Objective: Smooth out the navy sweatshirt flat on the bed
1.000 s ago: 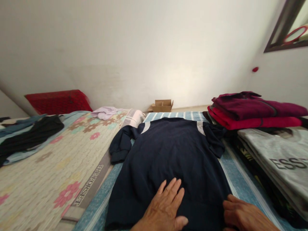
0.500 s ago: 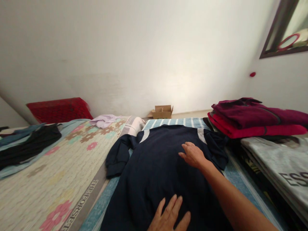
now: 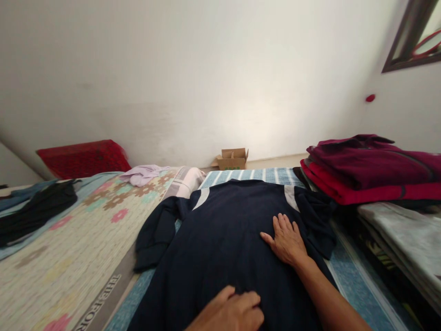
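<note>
Presently the navy sweater (image 3: 227, 239) lies back-up and lengthwise on the striped bed cover (image 3: 347, 271), collar end toward the far wall, hem toward the person. Its left sleeve (image 3: 155, 232) is crumpled and spills onto the floral mat (image 3: 69, 248); the right sleeve (image 3: 315, 216) is bunched beside the body of the garment.

Right hand (image 3: 287, 239): flat, fingers spread, palm pressed on the upper right of the sweater's back, just inside the bunched sleeve. Its grip is fully open and has hold of nothing; it only bears down on the cloth.

Left hand (image 3: 229, 312): at the near edge of view, fingers curled down onto the lower middle of the sweater. Whether cloth is pinched in its grip cannot be told from this angle.

Judgement on the step in hand, smoothing the garment flat:
- Keep the right palm flat and stroke outward toward the shoulder seam, so wrinkles leave by the edge.
- Let the left hand anchor the lower half, so the body does not slide on the bed cover.
- Both sleeves want laying straight before any fold is taken.

Adjacent: a folded stack topped by maroon and red garments (image 3: 368, 170) stands just right of the sweater. Sweeping the right sleeve out could snag it.
</note>
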Motion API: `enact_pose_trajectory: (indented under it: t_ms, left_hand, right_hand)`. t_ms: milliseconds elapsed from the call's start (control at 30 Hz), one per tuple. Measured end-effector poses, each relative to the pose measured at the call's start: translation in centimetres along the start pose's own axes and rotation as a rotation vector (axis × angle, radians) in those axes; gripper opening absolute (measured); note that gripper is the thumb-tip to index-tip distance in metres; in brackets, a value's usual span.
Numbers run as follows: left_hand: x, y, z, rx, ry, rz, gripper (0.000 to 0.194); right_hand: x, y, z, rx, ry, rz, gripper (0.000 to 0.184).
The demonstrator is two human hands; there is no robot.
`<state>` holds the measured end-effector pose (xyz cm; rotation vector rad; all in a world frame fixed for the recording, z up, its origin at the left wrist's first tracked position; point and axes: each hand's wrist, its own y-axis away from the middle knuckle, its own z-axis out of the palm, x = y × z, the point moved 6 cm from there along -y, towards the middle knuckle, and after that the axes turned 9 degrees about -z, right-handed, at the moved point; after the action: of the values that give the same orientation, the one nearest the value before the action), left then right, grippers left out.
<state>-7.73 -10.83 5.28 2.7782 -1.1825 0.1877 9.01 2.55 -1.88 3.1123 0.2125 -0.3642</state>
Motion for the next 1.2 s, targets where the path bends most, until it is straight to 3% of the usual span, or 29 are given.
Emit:
enact_pose_trajectory:
  t_ms: [100,167,267,367,467,700,1067,1200]
  left_hand:
    - [-2.6,-6.8,-4.2,-0.012,0.073,-0.172,0.019]
    - [-5.4,-11.9,-5.5,0.126,0.106,-0.316,0.020]
    - [-9.6,-17.8,-4.0,0.216,0.237,-0.534,0.017]
    - [-11.5,-20.8,-1.6,0.243,0.247,-0.605,0.018]
    - [-11.9,-21.6,-0.3,0.246,0.248,-0.607,0.019]
    - [-12.5,-21.6,0.5,0.264,0.228,-0.636,0.018]
    - [-10.8,-21.5,0.7,0.313,0.056,-0.576,0.020]
    - [-12.3,-22.0,0.2,0.318,0.115,-0.658,0.021]
  right_hand:
    - [0.0,0.0,-0.1,-0.007,-0.009,0.002,0.085]
    - [-0.1,0.1,-0.2,-0.009,-0.015,0.002,0.084]
    - [-0.2,0.3,-0.5,0.004,-0.017,-0.008,0.082]
    - [-0.2,0.4,-0.7,0.020,-0.019,-0.016,0.082]
    - [-0.3,0.4,-0.8,0.027,-0.029,-0.022,0.081]
    - [-0.3,0.3,-1.1,0.028,-0.055,-0.010,0.080]
    - [-0.4,0.1,-0.9,0.027,-0.076,-0.018,0.079]
    - [-0.4,0.1,-0.7,0.025,-0.086,-0.017,0.079]
